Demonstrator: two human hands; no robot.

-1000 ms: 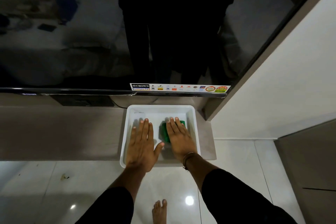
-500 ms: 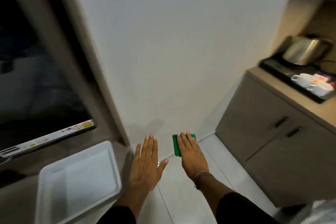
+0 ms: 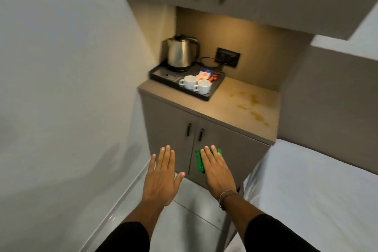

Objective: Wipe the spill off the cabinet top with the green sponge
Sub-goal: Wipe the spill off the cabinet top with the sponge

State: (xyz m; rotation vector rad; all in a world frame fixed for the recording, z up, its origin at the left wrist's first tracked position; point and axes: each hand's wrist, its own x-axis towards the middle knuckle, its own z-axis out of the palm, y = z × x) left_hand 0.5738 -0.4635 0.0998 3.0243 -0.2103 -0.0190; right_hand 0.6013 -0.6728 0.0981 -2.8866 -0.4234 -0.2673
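1. On the cabinet top [image 3: 235,106], the desk surface I take as my landmark, I see the spill [image 3: 252,106] as yellowish blotches across its right half.
2. On the cabinet top's left half sits a black tray [image 3: 157,72] carrying a steel kettle [image 3: 181,51], two white cups [image 3: 196,84] and some sachets [image 3: 206,75].
3. Below the cabinet top's front edge, in front of the cabinet doors [image 3: 204,141], both hands hang in the air, palms down.
4. My left hand [image 3: 161,176] is flat with its fingers spread, carrying nothing.
5. My right hand [image 3: 216,172] lies flat over the green sponge [image 3: 199,159], which shows at its thumb side and fingertips; the grip underneath is hidden from me.
6. Right of the cabinet top lies a white bed [image 3: 317,186].
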